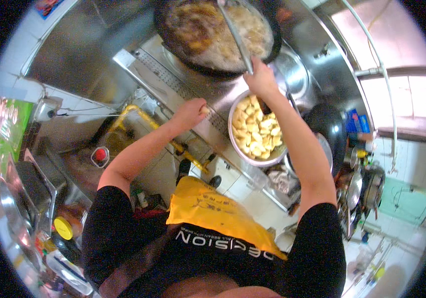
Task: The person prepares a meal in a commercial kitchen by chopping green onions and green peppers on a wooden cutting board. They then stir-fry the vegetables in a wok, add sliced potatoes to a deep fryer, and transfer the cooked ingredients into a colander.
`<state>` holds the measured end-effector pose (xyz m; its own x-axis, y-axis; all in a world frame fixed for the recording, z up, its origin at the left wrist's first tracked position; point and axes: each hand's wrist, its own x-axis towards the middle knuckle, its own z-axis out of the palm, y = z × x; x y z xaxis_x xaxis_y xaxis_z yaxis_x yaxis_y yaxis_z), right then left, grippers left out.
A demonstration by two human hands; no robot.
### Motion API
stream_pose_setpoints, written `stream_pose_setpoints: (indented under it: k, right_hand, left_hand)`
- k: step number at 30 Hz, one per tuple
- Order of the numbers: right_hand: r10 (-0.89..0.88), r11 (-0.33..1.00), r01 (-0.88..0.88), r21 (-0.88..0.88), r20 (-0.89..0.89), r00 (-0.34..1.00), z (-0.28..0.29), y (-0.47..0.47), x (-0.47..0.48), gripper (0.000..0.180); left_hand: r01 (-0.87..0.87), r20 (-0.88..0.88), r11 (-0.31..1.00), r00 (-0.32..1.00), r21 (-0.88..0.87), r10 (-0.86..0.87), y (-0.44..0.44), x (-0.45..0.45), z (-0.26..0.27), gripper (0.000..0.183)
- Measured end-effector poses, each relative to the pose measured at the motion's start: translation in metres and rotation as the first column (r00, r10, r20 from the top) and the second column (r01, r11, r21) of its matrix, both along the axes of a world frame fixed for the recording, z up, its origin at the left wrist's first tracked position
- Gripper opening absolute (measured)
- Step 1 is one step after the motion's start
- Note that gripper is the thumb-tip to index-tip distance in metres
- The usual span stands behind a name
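Note:
My right hand [260, 78] grips the metal handle of a long utensil [237, 37], whose far end lies over a large dark wok [218, 70]. Bubbling, foamy liquid with pale and brown pieces [198, 29] fills the wok. My left hand [192, 113] is closed near the stove's front edge; something small and pale shows at its fingers, too unclear to name. Beneath my right forearm stands a round pot [232, 139] of pale yellow cut pieces [254, 134], with a dark brown object partly hidden at its upper side.
A perforated metal strip [175, 82] runs along the stove front, above a yellow gas pipe [153, 121]. Right of the pot are a black wok [325, 121] and a metal basin [297, 72]. Jars with a red lid [100, 154] and a yellow lid [63, 228] stand at left.

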<state>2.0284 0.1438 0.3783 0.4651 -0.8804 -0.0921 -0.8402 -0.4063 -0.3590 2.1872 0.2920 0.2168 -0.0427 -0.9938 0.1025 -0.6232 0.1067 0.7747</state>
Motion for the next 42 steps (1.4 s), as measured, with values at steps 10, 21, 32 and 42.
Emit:
stream_pose_setpoints:
  k: [10, 21, 32, 42]
  right_hand:
    - [-0.247, 0.912, 0.029, 0.410, 0.489, 0.836, 0.047, 0.070, -0.105, 0.047]
    - [-0.354, 0.919, 0.339, 0.203, 0.043, 0.934, -0.029, 0.283, -0.301, 0.061]
    - [-0.413, 0.908, 0.412, 0.079, -0.009, 0.911, -0.139, 0.278, -0.350, 0.049]
    - [-0.631, 0.776, 0.436, 0.457, 0.583, 0.512, -0.104, 0.532, -0.528, 0.030]
  left_hand:
    - [0.052, -0.202, 0.978, 0.975, -0.204, -0.094, 0.005, -0.118, 0.039, 0.035]
    - [0.296, -0.527, 0.814, 0.850, 0.500, 0.014, 0.131, -0.111, -0.034, 0.018]
    - [0.498, -0.393, 0.678, 0.862, 0.540, -0.320, 0.166, -0.157, -0.065, 0.020]
    - [0.676, -0.215, 0.509, 0.690, 0.533, -0.691, 0.246, -0.435, 0.027, 0.018]
